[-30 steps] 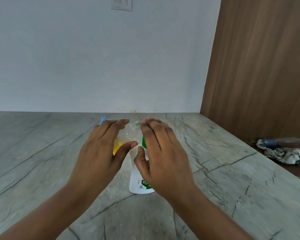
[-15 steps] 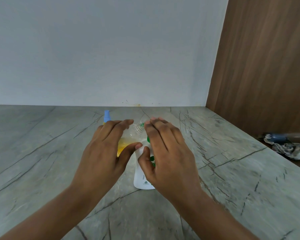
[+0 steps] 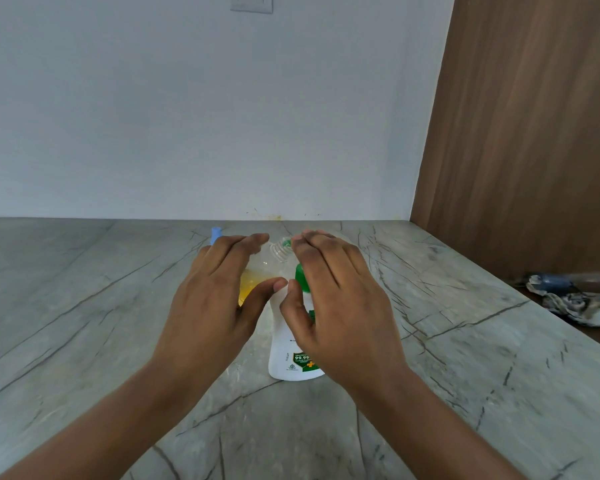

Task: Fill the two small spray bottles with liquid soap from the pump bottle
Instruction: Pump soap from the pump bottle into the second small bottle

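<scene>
- On the grey marble counter (image 3: 84, 341), mid-frame, the white pump bottle (image 3: 286, 351) stands upright with its green label facing the camera.
- right hand (image 3: 336, 306) lies over the green pump head (image 3: 300, 277), fingers laid out nearly straight on top and thumb against the bottle's shoulder. Not wrapped round anything.
- left hand (image 3: 215, 299) holds the small spray bottle (image 3: 257, 278), fingers over it and thumb under.
- The small bottle is clear, tilted and partly filled with yellow liquid. Its open threaded neck points at the pump's spout, just beside the right fingertips.
- blue cap (image 3: 216, 234) pokes up behind the left hand. The rest of that item is hidden.
- Far right, a crumpled cloth (image 3: 575, 303) lies on a lower surface, well apart from the bottles.
- wooden panel (image 3: 534, 133) is on the right, and a switch plate (image 3: 252, 3) is on the wall at the top.
</scene>
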Demonstrator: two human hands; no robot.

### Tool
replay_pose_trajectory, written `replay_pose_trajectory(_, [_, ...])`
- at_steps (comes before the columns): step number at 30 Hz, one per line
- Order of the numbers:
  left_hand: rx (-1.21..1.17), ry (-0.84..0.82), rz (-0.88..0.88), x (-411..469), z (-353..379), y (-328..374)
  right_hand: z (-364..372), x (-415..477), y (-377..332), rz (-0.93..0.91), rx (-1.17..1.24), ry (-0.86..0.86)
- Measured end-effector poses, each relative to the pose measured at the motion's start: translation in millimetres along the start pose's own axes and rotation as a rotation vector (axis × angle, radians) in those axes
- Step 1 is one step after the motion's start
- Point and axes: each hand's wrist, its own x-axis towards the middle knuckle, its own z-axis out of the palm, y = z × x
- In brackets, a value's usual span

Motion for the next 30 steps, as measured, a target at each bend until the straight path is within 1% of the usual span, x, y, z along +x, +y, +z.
replay_pose_trajectory(3, [0.010,0.010,0.002,3.3,-1.7,0.2,-0.6,4.3,0.7,-0.005,-0.011,0.014])
replay_pose_trajectory(12, [0.008,0.010,0.000,3.5,-3.8,-1.4,3.9,1.1,-3.3,0.000,-0.037,-0.023])
replay_pose_trajectory(18, [0.033,0.014,0.017,0.8,-4.4,1.1,1.9,-1.6,-4.9,0.012,-0.003,0.022])
replay_pose_trajectory(30, [0.050,-0.009,0.021,-9.4,2.3,-5.2,10.5,-12.2,-7.6,0.022,-0.001,0.026])
